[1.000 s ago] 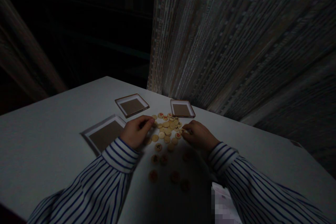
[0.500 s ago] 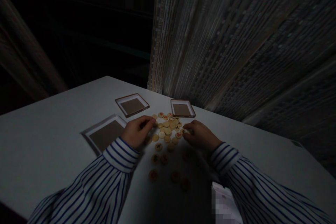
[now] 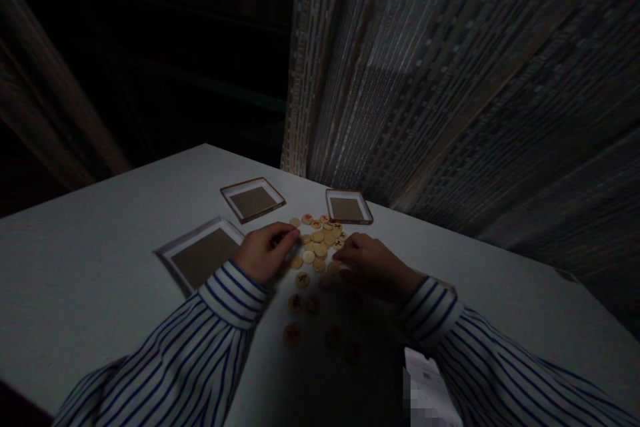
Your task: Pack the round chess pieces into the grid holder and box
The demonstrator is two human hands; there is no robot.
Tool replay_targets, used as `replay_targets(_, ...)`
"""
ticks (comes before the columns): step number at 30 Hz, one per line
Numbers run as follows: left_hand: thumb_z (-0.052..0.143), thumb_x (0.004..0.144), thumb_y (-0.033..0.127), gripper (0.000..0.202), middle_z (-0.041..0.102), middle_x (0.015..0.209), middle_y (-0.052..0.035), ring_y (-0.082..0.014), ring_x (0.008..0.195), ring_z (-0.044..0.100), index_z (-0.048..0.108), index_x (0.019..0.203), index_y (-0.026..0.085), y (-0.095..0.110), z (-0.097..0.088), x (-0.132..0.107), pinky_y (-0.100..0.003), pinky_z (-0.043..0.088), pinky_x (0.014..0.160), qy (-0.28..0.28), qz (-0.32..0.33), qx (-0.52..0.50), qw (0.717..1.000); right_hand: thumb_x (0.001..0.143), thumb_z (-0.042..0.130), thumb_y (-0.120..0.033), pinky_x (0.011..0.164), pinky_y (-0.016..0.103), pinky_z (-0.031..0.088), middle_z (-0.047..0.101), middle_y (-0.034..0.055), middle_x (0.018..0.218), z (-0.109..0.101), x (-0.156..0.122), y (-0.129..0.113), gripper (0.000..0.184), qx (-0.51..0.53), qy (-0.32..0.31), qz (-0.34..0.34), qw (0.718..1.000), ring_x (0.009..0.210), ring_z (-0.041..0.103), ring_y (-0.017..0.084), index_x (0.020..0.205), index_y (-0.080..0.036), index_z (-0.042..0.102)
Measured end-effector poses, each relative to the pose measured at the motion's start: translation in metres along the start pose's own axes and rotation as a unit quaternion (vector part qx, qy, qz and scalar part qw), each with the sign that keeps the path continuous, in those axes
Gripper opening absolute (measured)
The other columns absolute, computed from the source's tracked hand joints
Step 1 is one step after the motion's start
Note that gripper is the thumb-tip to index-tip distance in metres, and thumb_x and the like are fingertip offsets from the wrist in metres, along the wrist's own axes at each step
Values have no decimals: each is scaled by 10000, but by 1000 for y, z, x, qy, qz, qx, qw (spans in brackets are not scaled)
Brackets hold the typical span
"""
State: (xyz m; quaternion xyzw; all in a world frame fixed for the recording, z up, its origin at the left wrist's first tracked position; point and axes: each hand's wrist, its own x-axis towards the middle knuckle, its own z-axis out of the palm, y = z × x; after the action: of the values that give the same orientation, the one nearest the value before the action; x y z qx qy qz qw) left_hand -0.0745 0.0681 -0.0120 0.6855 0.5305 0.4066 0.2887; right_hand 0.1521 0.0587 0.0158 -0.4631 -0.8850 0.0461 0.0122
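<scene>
Big stuff first: striped, beaded-looking curtain (image 3: 400,80) hangs along the far right side, behind the white counter (image 3: 100,280). Light's poor, near half of the counter is in shadow. My arms come in from the bottom corners, left sleeve (image 3: 185,353) and right sleeve (image 3: 475,347) both white with dark blue stripes. Grey-rimmed tray (image 3: 200,257) sits flat just beyond my left forearm, brown bottom bare, partly hidden by my hand and cuff. Two smaller brown-rimmed ones further back, also bare: left-back tray (image 3: 254,200) and right-back tray (image 3: 346,208). Pale flat object (image 3: 430,383) by my right forearm, partly pixelated, can't tell what. Left hand (image 3: 267,253) is at the left edge of the pile, fingers curled, thumb almost up to the index; can't tell if anything's pinched. Right hand (image 3: 375,267) is over the right edge, fingers bent, thumb a bit apart below the index, right by a couple of discs; can't tell if it has hold of one. Smallest: the round wooden discs (image 3: 319,250), heaped between my hands, mostly blank side up. Red-marked ones at the far edge, black-marked ones on the right, a few loose on the near side, marks there hard to read.
</scene>
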Motion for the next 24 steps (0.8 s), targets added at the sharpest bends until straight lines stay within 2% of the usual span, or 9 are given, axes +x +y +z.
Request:
replay_targets(8, 458, 773, 487, 389, 690, 827, -66, -206, 792, 622, 662, 867, 169, 1, 2, -1, -323, 477, 728, 5, 18, 11, 1000, 742, 616, -299, 699, 314, 349, 529, 96, 978, -1, 6, -4, 354, -18, -49, -6, 999, 867, 478, 213, 1092, -246, 614)
replay_targets(14, 463, 783, 436, 335, 687, 870, -64, -187, 722, 611, 663, 870, 181, 3, 2, -2, -314, 476, 674, -13, 55, 34, 998, 754, 603, -327, 675, 313, 339, 530, 95, 974, 1, 6, -3, 356, -21, -52, -15, 998, 866, 480, 223, 1106, -275, 609)
replay_targets(19, 519, 750, 363, 243, 683, 898, -68, -219, 878, 598, 668, 851, 201, 5, 2, -3, -358, 451, 808, -37, 99, 52, 993, 772, 582, -340, 668, 307, 339, 541, 106, 985, -4, 7, -7, 327, -35, -76, 5, 997, 883, 490, 231, 1087, -258, 621)
replay_targets(24, 511, 751, 342, 232, 681, 918, -62, -220, 913, 589, 661, 866, 208, 5, 1, -3, -368, 435, 850, -52, 115, 71, 989, 774, 582, -328, 689, 301, 353, 550, 100, 998, -4, 7, -7, 296, -18, -69, 6, 997, 899, 499, 223, 1054, -244, 630)
